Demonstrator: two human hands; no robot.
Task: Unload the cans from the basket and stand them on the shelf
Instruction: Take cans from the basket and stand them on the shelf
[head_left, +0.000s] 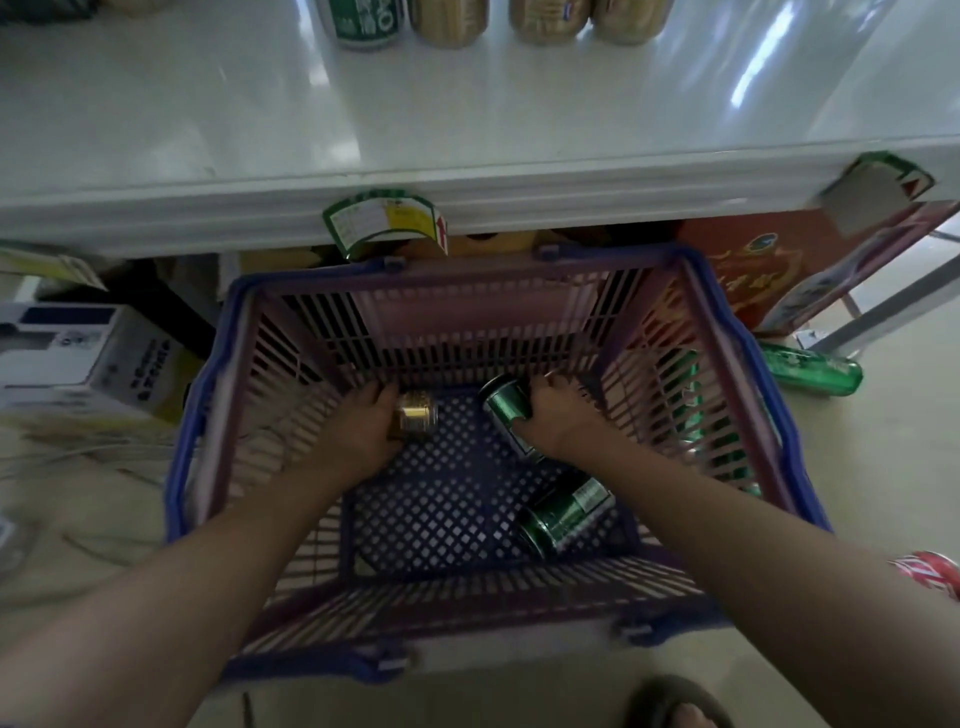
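Note:
A pink basket with a blue rim (202, 395) sits on the floor below the white shelf (467, 114). Both my hands reach down to its mesh bottom. My left hand (358, 431) is closed around a gold can (415, 415) lying on its side. My right hand (566, 415) grips a green can (506, 408) that is tilted near the far wall. A second green can (566, 514) lies loose on the basket floor, close to my right forearm. At the shelf's back stand a green can (363, 23) and three gold cans (449, 21).
A green can (810, 369) lies on the floor right of the basket, and a red can (930, 571) shows by my right arm. Boxes (88, 358) sit at left, a red carton (769, 270) under the shelf at right. My sandalled foot (675, 706) is at the bottom.

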